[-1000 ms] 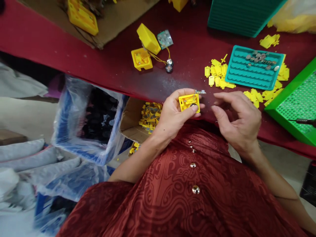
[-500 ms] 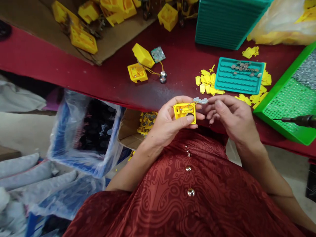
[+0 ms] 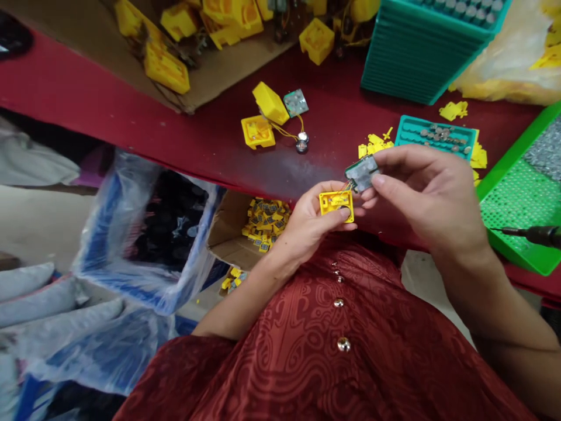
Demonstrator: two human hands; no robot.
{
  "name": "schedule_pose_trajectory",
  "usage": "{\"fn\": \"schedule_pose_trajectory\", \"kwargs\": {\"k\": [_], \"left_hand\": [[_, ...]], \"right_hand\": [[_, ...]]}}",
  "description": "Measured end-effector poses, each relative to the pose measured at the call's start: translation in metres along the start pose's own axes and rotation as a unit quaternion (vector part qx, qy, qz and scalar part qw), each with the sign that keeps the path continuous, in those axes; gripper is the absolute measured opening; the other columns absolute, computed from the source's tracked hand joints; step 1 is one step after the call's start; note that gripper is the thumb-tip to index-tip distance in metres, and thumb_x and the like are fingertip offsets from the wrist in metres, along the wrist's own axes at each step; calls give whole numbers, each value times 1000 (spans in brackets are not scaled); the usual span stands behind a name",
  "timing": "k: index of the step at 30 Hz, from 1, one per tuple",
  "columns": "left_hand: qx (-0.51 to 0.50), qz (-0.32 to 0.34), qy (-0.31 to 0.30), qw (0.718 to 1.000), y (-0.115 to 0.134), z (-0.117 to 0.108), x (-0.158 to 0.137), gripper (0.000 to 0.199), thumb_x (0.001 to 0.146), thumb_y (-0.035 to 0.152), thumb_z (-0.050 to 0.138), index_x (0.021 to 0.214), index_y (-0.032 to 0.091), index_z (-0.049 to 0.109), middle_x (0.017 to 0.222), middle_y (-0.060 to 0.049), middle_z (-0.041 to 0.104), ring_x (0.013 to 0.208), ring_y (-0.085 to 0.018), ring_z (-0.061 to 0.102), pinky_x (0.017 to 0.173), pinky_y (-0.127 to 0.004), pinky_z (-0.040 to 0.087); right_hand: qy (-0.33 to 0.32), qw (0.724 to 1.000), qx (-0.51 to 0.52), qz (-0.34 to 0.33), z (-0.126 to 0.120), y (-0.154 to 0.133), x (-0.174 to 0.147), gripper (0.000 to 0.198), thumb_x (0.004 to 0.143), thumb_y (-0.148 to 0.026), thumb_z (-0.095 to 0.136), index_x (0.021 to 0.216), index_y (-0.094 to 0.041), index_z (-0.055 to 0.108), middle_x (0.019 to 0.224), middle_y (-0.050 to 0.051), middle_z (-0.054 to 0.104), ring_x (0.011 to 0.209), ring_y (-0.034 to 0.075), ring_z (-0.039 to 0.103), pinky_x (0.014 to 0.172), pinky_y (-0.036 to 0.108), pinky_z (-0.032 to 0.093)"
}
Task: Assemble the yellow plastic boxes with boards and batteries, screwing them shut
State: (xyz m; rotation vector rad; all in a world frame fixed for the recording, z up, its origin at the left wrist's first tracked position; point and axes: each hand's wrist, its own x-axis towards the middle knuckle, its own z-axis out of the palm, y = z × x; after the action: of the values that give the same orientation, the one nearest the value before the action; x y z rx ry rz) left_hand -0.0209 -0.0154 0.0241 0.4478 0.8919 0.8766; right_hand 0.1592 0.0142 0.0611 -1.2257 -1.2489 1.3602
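Across the top runs the long table covered in dark red cloth (image 3: pixel 197 140). Take the work in hand as the hub of the dial: at one o'clock, well off, rises the tall stack of ribbed teal plastic trays (image 3: pixel 401 64), and round at three sits the bright green perforated plastic basket (image 3: pixel 511 190).

Now to the hands! The right hand (image 3: pixel 432 193) was free a second ago; now its thumb and fingertips are clamped on the board, and that part is tipped up, its flat face showing. So both pieces are under control, one per hand. The left hand (image 3: pixel 309 216), coming in from about eight o'clock, hasn't let go: thumb pressed on the front, fingers behind, firmly gripping the casing.

And here's that casing, the shallow square yellow plastic housing (image 3: pixel 331 207), hollow side up at the dial's centre, moulded detail inside. Just off its one o'clock corner, tilted, is the thin grey-and-green rectangular circuit board (image 3: pixel 362 173), dull, with pale patches. Smaller yet, a round black part (image 3: pixel 347 210) peeks from under the thumb at four o'clock. Finest of all, thin wires (image 3: pixel 349 186) bridge housing and board.
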Motion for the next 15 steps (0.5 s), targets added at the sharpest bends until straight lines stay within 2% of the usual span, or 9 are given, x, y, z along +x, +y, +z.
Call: {"fn": "schedule_pose_trajectory", "kwargs": {"k": [3, 7, 10, 15], "left_hand": [[-37, 8, 13, 999, -1, 3, 3, 57, 65, 26, 104, 106, 20, 64, 94, 1, 79, 83, -14, 79, 71, -22, 66], [-49, 28, 34, 998, -2, 4, 6, 54, 64, 31, 104, 100, 19, 65, 88, 4, 74, 77, -12, 72, 71, -24, 65], [-49, 50, 50, 996, -1, 0, 7, 52, 64, 30, 102, 99, 20, 66, 88, 4, 72, 78, -12, 70, 76, -27, 65], [-92, 51, -7, 994, 6, -15, 1, 60, 58, 14, 93, 111, 22, 68, 103, -1, 81, 96, -20, 79, 90, -32, 64]], "right_hand": [[-18, 991, -95, -96, 13, -4, 2, 12, 89, -13, 71, 96, -21, 75, 88, -1, 76, 72, 11, 71, 64, 24, 63], [-28, 956, -203, -210, 25, -6, -1, 15, 90, -12, 69, 100, -21, 75, 94, 0, 77, 77, 11, 71, 68, 25, 58], [-40, 931, -263, -249, 27, -7, -8, 15, 94, -11, 67, 104, -21, 74, 96, 1, 77, 82, 13, 72, 73, 28, 59], [-47, 896, -304, -321, 27, -2, -19, 20, 97, -6, 66, 110, -20, 72, 103, 4, 79, 96, 15, 77, 87, 27, 65]]}}
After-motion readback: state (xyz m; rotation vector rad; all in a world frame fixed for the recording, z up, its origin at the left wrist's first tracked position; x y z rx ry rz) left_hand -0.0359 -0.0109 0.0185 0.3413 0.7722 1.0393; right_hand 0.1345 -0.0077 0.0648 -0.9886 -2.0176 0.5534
